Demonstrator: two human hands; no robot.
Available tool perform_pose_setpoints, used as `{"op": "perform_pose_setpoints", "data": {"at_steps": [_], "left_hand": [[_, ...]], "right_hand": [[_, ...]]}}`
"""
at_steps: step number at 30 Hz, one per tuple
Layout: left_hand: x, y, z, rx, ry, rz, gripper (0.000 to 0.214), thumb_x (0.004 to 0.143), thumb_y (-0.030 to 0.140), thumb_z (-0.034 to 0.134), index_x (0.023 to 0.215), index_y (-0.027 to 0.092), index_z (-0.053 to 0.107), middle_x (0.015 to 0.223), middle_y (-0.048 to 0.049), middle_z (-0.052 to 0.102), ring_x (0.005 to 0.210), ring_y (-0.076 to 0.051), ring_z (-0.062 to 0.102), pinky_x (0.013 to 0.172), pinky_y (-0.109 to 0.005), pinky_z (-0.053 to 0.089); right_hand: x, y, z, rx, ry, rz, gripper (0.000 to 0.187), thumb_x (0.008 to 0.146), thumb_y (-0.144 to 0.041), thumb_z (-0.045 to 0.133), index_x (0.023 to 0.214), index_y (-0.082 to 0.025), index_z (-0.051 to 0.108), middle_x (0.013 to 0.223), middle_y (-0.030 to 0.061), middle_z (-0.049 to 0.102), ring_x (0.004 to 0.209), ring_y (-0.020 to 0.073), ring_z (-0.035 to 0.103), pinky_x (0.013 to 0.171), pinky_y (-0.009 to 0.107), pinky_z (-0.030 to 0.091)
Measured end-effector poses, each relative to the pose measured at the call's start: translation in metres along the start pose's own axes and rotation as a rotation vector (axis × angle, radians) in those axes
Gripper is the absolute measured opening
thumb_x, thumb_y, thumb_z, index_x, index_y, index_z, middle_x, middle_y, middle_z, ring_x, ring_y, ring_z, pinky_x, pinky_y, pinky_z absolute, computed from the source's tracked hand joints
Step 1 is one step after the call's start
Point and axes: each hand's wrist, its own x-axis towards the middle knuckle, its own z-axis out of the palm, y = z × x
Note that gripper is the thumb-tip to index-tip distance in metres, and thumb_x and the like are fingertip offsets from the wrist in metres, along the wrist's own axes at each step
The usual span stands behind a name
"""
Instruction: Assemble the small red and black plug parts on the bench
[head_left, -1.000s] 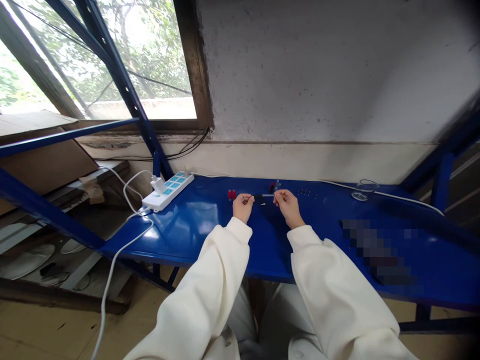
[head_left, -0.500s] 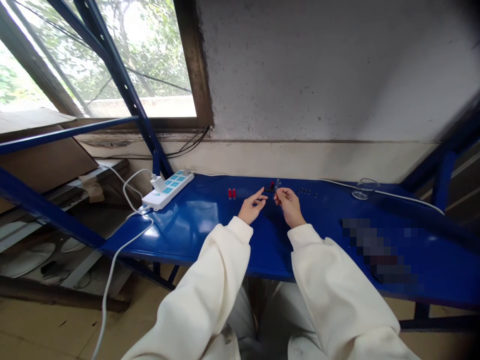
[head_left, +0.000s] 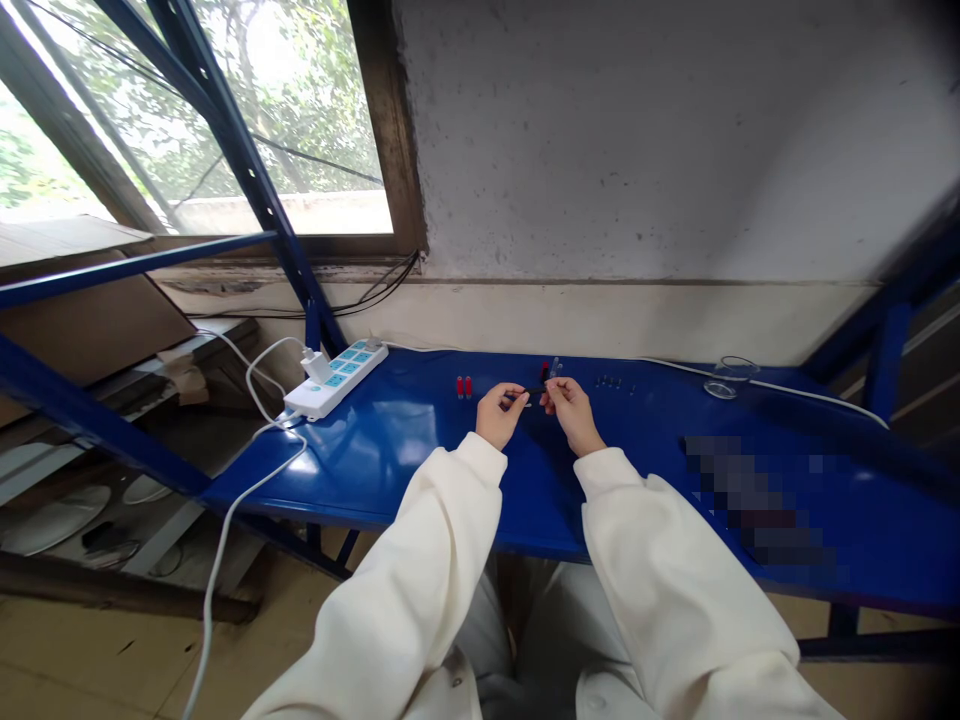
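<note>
My left hand (head_left: pixel 499 415) is closed in a pinch on one end of a thin black stick-like piece (head_left: pixel 534 390), too small to name. My right hand (head_left: pixel 576 412) has its fingers pressed together at the other end of that piece, so the two hands almost meet over the blue table (head_left: pixel 420 460). Just behind my right fingertips are a small red-topped piece (head_left: pixel 545 368) and some clear slim tubes (head_left: pixel 555 366), partly hidden. Two small red cylinders with pale bottoms (head_left: pixel 463 386) stand side by side left of my hands.
Several tiny clear pieces (head_left: pixel 608 382) lie right of my right hand. A clear glass (head_left: pixel 724 385) is farther right, near a white cable. A white power strip (head_left: pixel 337 378) with plugs lies at the table's left end. A blurred-out dark patch (head_left: pixel 757 500) covers the right front.
My left fingers have moved from spread out to pinched on the black piece. My right hand has come slightly left and down to it; the clear tubes remain behind.
</note>
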Motion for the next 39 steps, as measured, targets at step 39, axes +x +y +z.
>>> {"op": "perform_pose_setpoints", "data": {"at_steps": [39], "left_hand": [[0.085,0.036,-0.066,1.330,-0.539,0.170,0.008,0.069,0.017,0.059,0.076,0.016,0.062,0.103,-0.0086,0.051,0.105,-0.025,0.037,0.087,-0.046,0.027]], "right_hand": [[-0.009,-0.004,-0.006,-0.570,-0.092,-0.143,0.043,0.087,-0.046,0.023,0.098,-0.019,0.055,0.068,0.0044,0.061,0.060,0.0163,0.055,0.058,0.025,0.039]]}}
